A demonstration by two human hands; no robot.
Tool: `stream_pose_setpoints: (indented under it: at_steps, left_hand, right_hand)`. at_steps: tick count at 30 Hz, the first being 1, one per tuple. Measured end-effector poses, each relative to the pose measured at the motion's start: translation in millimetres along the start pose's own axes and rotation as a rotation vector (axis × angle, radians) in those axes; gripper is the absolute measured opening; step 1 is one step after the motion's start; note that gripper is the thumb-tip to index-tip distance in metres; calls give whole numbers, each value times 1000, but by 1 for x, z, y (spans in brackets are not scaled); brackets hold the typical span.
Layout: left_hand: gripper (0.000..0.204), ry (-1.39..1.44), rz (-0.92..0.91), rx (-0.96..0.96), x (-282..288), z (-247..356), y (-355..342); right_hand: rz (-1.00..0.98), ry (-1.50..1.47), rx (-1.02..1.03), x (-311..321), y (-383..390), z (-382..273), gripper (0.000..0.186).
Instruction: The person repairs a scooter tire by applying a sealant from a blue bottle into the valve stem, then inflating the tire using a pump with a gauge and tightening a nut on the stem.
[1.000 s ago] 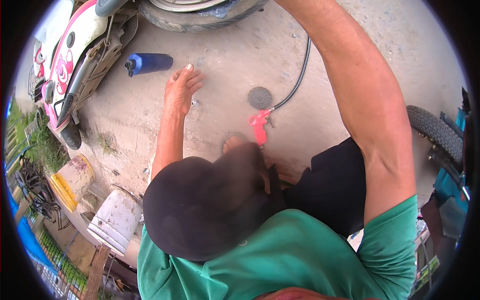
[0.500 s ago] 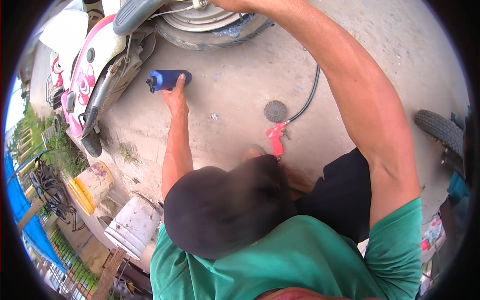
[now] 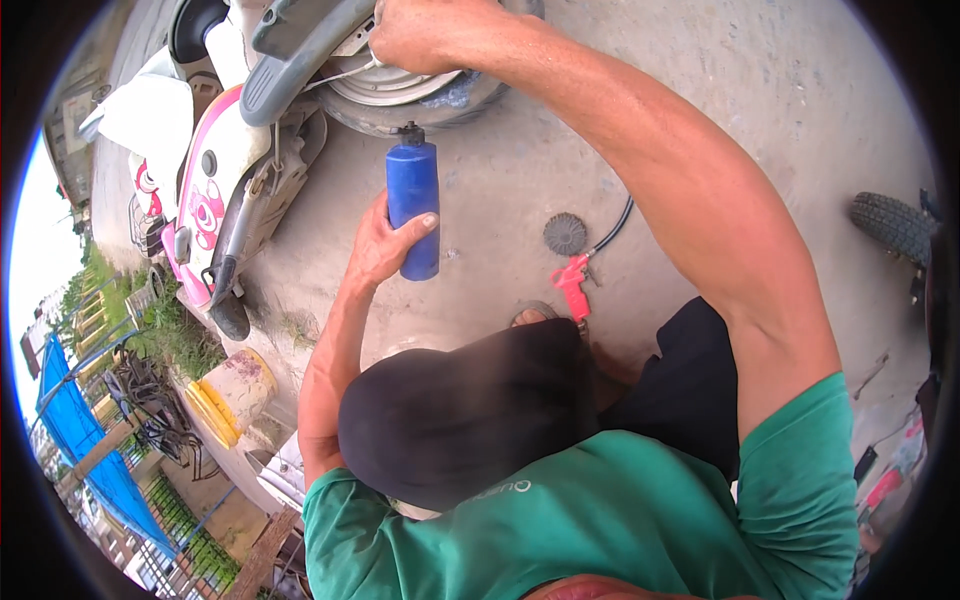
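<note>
My left hand [image 3: 386, 240] is wrapped round a blue bottle [image 3: 412, 190] with a black cap. The cap end points at the scooter's wheel [image 3: 400, 97], a short way from the tyre. Stretched across to the wheel, my right hand [image 3: 425, 35] has its fingers curled by the hub, next to a thin pale rod or cable [image 3: 345, 75]. Its fingertips are partly hidden, so what they grip does not show. The white and pink scooter [image 3: 205, 190] has a grey part [image 3: 290, 65] beside the wheel.
A red air blow gun [image 3: 572, 285] with a black hose [image 3: 613, 228] lies on the concrete near my foot, beside a dark round ridged disc [image 3: 566, 234]. Buckets, one yellow-rimmed [image 3: 232, 395] and one white [image 3: 285, 470], stand at left. Another tyre [image 3: 890, 222] is at far right.
My left hand has brought the blue bottle rightward and turned it from lying sideways to cap toward the wheel. The right hand now shows more fully at the hub; the view has shifted.
</note>
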State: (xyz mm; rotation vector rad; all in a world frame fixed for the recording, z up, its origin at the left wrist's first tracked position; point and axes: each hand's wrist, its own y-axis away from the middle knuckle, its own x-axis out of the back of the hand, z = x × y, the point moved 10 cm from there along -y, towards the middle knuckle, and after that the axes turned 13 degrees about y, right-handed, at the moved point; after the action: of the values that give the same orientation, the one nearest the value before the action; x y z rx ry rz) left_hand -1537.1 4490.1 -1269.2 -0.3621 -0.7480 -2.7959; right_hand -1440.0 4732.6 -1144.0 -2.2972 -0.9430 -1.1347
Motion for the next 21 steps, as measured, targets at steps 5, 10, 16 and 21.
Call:
stream_pose_setpoints:
  at_steps: [5, 10, 16, 21]
  left_hand:
    - [58, -112, -92, 136, -16, 24, -13]
    - [54, -20, -96, 253, -13, 24, -28]
    - [51, 19, -108, 282, -16, 29, -36]
    - [54, 18, -111, 302, -17, 26, -35]
  right_hand:
    - [-24, -112, -81, 3, 7, 12, 26]
    - [-114, 0, -49, 1, 16, 2, 34]
    - [-71, -64, -64, 3, 16, 5, 30]
    - [-102, -88, -77, -1, 16, 7, 35]
